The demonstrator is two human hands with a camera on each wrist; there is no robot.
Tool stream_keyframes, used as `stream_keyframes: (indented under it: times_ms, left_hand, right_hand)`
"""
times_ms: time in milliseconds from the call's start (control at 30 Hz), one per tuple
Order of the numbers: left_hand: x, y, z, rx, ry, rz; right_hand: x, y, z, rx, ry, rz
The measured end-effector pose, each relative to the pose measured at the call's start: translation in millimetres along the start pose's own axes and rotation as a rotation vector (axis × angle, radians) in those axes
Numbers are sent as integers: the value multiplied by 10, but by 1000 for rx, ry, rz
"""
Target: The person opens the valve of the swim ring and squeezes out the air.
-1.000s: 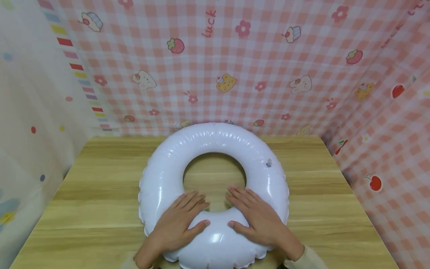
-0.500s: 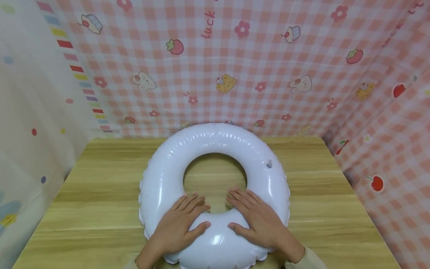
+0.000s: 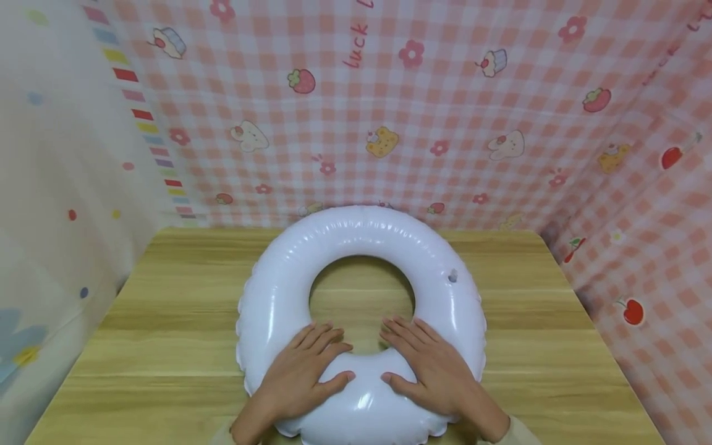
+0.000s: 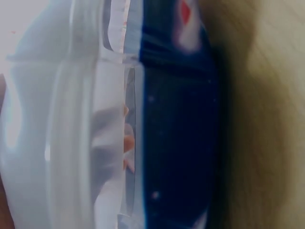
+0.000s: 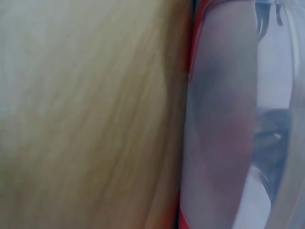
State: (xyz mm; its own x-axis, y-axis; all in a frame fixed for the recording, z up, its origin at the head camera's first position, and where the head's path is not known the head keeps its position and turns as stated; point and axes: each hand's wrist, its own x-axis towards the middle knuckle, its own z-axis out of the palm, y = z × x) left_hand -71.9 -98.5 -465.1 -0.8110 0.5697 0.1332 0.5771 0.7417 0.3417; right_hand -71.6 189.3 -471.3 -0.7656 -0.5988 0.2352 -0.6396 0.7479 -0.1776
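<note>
A white inflatable swim ring [image 3: 272, 290] lies flat on the wooden table, its small clear valve [image 3: 453, 276] facing up on the right side. On its near left part rests my left hand [image 3: 300, 380], fingers extended over the inner edge. My right hand [image 3: 439, 377] lies on the near right part in the same way, both thumbs pointing inward. In the left wrist view the ring's clear seam and dark blue underside [image 4: 178, 133] show close up. The right wrist view has the ring's side wall [image 5: 219, 119] with red patches along the lower edge.
The wood-grain table [image 3: 167, 346] extends to both sides of the ring. A pink checked curtain [image 3: 334, 111] hangs behind it and on the right, while a pale dotted curtain [image 3: 67, 154] hangs on the left. The ring's far side comes up against the back curtain.
The whole scene has shifted slightly right and down in the head view. Both hands stay in the same place on the swim ring.
</note>
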Motion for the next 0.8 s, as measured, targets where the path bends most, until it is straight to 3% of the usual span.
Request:
stream_keyframes:
  times_ms: [800]
  left_hand:
    - [11, 13, 10, 8, 5, -19]
  right_hand:
    - [-13, 0, 26, -2, 0, 22]
